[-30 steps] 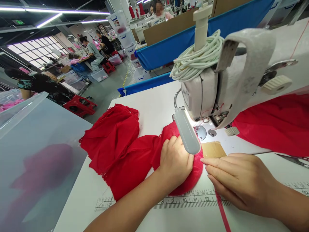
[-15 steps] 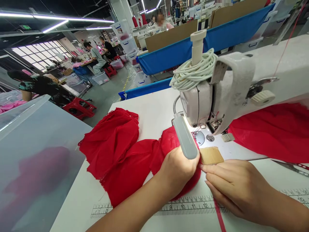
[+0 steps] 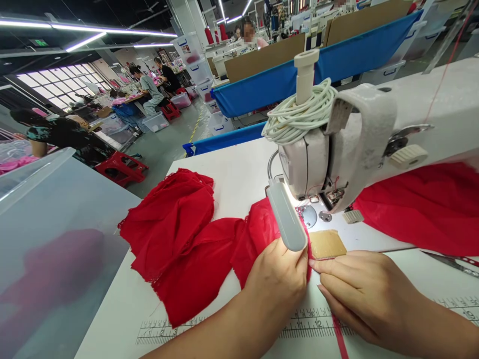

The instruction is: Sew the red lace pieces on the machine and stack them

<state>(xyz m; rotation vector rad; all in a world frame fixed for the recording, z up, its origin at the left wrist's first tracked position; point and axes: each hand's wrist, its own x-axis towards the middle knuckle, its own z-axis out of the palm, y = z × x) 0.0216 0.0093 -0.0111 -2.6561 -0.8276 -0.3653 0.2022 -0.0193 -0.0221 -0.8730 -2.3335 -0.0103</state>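
Note:
A piece of red fabric (image 3: 198,254) lies bunched on the table and runs up beside the needle area of a white sewing machine (image 3: 307,162). My left hand (image 3: 279,274) is closed on the fabric near its right edge; a grey lamp (image 3: 286,214) hides some of its fingertips. From the right, my right hand (image 3: 368,289) meets the same edge, its fingers drawn together and the fingertips pinching the cloth. Just above those fingertips, a tan block (image 3: 328,244) sits on the machine bed beside the fabric edge.
More red fabric (image 3: 422,204) lies behind the machine arm at right, with scissors (image 3: 454,262) near it. A ruler scale (image 3: 307,324) and a red strip (image 3: 340,339) mark the table front. A translucent bin (image 3: 63,249) stands at left. Several people sit working beyond.
My left hand has turned and moved slightly down; the fabric flap that showed below it is now mostly out of sight. My right hand stays nearly still at the edge.

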